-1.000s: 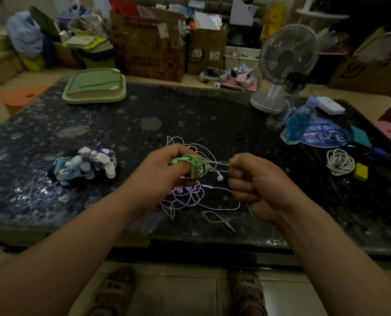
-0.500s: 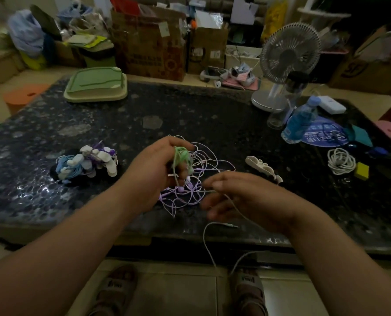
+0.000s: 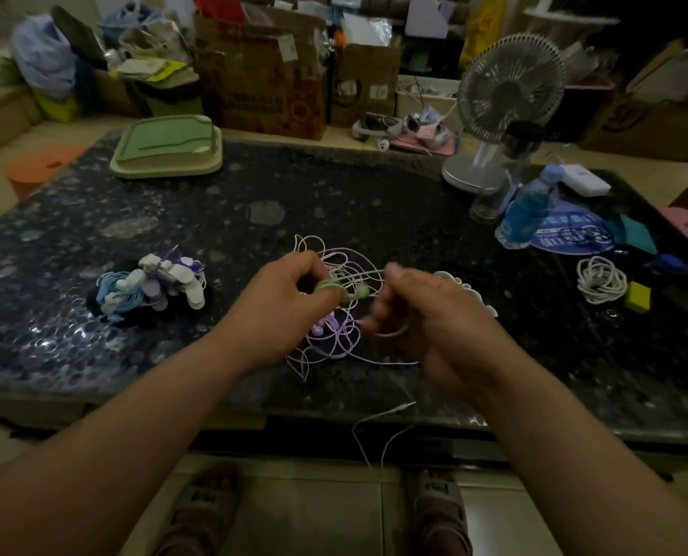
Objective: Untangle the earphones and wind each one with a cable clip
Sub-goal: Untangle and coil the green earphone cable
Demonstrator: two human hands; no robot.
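Lifted closer now, the right hand [image 3: 422,315] pinches the green earphones [image 3: 360,291] gripped in the left hand [image 3: 290,298]

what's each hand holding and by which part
The left hand pinches the green earphones by their wound coil of cable. The right hand is blurred with fingers curled; whether it grips a strand cannot be told.

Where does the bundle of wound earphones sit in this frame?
In the head view, the bundle of wound earphones lies on the dark table, left of the left hand and clear of the purple tangle.
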